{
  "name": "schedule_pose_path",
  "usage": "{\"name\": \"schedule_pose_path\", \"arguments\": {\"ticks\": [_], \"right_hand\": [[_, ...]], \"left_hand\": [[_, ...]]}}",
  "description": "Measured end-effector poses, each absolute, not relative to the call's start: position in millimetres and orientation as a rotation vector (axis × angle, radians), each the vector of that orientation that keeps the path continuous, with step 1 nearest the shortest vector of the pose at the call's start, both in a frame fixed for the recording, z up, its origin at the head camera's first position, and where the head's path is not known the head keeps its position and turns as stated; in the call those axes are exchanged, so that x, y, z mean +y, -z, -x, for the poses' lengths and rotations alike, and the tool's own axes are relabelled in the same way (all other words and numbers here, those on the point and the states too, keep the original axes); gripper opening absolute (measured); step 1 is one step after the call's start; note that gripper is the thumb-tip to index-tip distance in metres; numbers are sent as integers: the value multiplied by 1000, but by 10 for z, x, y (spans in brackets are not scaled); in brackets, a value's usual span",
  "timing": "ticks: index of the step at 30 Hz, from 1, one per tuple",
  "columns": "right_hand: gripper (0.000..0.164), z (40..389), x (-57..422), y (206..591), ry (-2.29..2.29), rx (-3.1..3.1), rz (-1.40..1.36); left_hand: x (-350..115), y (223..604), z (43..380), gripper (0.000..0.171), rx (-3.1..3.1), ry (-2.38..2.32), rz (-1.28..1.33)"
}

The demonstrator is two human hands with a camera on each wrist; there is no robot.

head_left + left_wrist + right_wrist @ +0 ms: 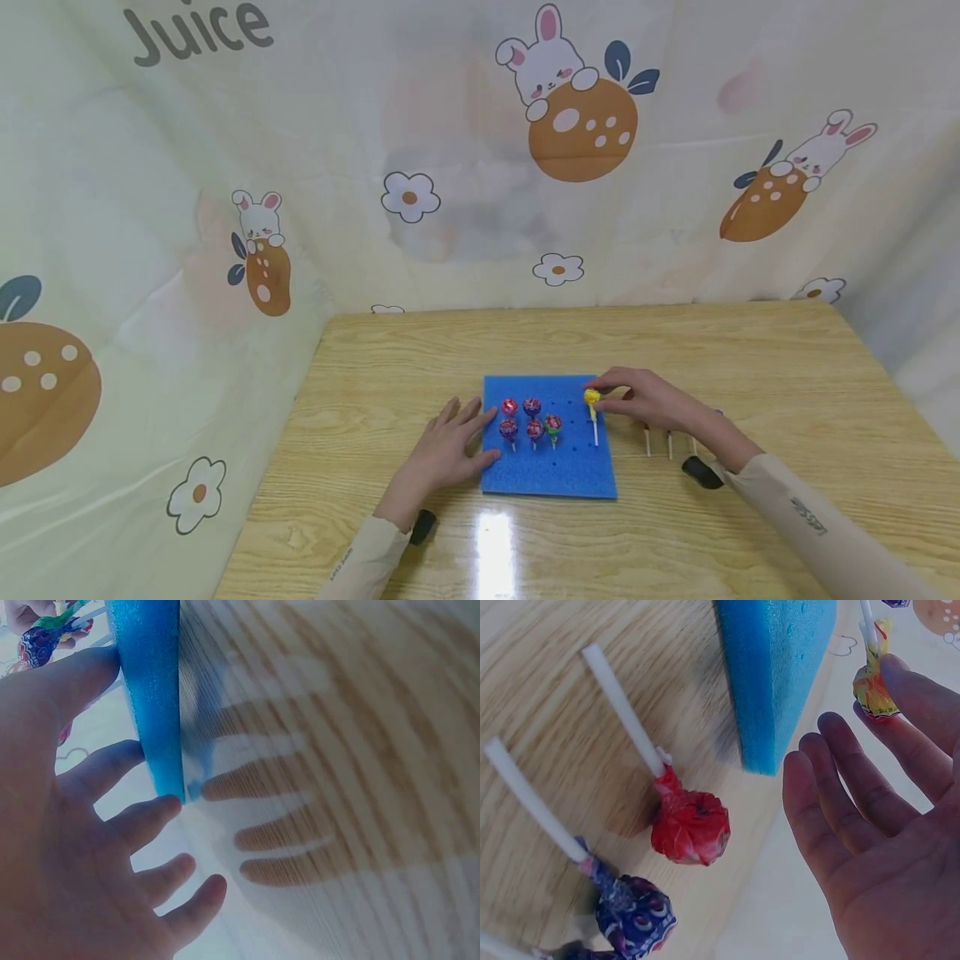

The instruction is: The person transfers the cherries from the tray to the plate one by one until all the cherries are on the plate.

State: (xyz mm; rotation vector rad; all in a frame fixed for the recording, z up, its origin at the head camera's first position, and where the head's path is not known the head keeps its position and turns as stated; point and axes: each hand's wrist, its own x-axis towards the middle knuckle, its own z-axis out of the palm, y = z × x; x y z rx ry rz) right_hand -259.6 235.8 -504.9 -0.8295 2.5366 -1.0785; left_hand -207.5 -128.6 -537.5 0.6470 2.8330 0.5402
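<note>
My right hand [651, 400] pinches a yellow-wrapped lollipop [592, 397] by its candy head, between thumb and forefinger. Its white stick points down over the right side of a blue foam board [547, 482]. The other fingers are held away from the candy in the right wrist view. Fingers spread, my left hand [444, 450] touches the board's left edge with its thumb and fingertips. Several wrapped lollipops stand upright in the foam's left half, among them a red one [509, 407] and a green one [552, 423]. Small holes dot the foam around them.
Right of the board, more lollipops lie on the wooden table [420, 358], partly under my right forearm. They include a red one [691, 826] and a blue one [635, 915]. A patterned cloth [465, 167] hangs behind the table and along its left side.
</note>
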Motion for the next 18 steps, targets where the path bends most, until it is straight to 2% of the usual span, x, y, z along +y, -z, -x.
{"name": "schedule_pose_path", "arguments": {"ticks": [18], "right_hand": [[41,2628,2518,4991,1034,2544,797]], "left_hand": [[-1269,5376,2097,69,2836,-538,-649]]}}
